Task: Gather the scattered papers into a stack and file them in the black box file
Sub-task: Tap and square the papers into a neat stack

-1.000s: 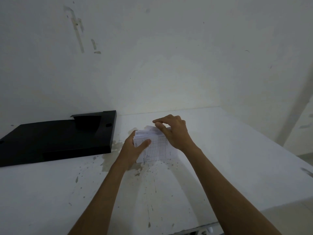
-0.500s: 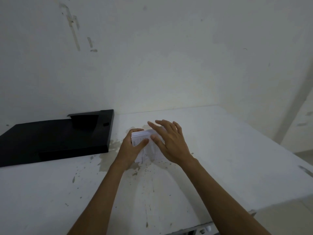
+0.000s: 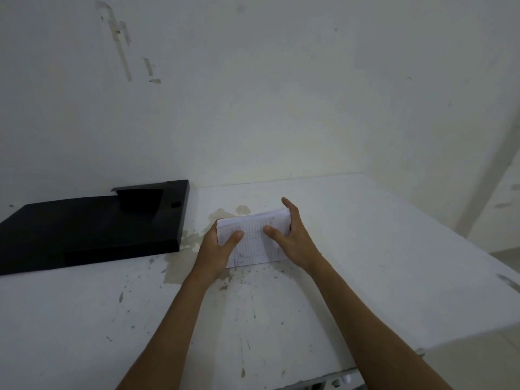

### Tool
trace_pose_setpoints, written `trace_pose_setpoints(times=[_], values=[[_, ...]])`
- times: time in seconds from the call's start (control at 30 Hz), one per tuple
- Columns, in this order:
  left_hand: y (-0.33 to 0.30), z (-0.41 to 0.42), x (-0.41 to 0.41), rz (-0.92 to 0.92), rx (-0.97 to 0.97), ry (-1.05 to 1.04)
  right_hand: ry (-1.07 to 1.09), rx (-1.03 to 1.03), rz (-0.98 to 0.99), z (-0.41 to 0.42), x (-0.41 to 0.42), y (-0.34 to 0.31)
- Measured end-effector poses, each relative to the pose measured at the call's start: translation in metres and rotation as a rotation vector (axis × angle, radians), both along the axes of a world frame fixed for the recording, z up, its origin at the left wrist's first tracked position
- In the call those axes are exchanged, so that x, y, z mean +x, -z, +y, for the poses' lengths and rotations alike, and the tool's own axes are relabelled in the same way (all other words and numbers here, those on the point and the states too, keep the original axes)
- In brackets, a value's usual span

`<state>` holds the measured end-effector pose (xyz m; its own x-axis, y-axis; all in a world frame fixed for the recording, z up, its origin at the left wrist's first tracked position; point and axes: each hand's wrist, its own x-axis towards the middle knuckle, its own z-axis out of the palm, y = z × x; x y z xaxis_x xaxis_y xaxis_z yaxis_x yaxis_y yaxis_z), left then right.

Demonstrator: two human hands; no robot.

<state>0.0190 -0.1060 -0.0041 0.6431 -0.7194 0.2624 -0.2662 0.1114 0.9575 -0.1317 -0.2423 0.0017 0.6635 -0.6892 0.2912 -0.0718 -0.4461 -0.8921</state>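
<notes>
Both hands are on one stack of white lined papers [image 3: 254, 240], which stands tilted on its lower edge on the white paint-spattered desk [image 3: 365, 263]. The left hand [image 3: 215, 249] has its grip closed round the left edge — thumb across the front sheet, fingers tucked behind. The right hand [image 3: 295, 237] clamps the right edge the same way, thumb pressed on the ruled front page, with the index finger sticking up past the top corner. The sheets look pretty well squared, though the top edge is a bit fanned.

The flat black plastic box file [image 3: 92, 223] lies on the desk off to the left, near the stack but not touching it — up against the scuffed white wall [image 3: 267, 94]. Brownish stains mark the desk between the file and the papers.
</notes>
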Motion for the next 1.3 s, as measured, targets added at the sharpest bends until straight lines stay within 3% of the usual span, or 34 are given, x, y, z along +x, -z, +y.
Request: trace_pose_setpoints(times=[0.17,0.3,0.4,0.53,0.6,0.73,0.97,1.3], values=[[-0.003,-0.006,0.001,0.322,-0.164,-0.012,0.069,0.144,-0.014,-0.007,-0.002,-0.002],[-0.008,-0.005,-0.004,0.46,-0.194,0.034,-0.015,0.35,-0.19,-0.006,-0.006,-0.017],[-0.011,0.001,-0.001,0.336,-0.106,-0.02,-0.032,0.287,-0.24,-0.009,-0.012,-0.034],[-0.02,0.004,0.003,-0.049,0.059,-0.025,-0.097,0.036,-0.054,-0.01,-0.018,-0.058],[-0.021,0.0,0.0,-0.133,0.095,0.009,-0.11,-0.028,-0.035,-0.006,-0.013,-0.065],[-0.022,-0.007,-0.015,-0.069,0.012,-0.044,0.013,0.054,-0.162,0.014,0.001,-0.062],[-0.032,-0.009,-0.023,-0.1,-0.048,-0.04,0.014,-0.008,-0.138,0.032,0.02,-0.05],[-0.003,0.0,-0.024,-0.081,0.031,0.053,-0.014,0.078,-0.068,0.028,0.012,-0.009]])
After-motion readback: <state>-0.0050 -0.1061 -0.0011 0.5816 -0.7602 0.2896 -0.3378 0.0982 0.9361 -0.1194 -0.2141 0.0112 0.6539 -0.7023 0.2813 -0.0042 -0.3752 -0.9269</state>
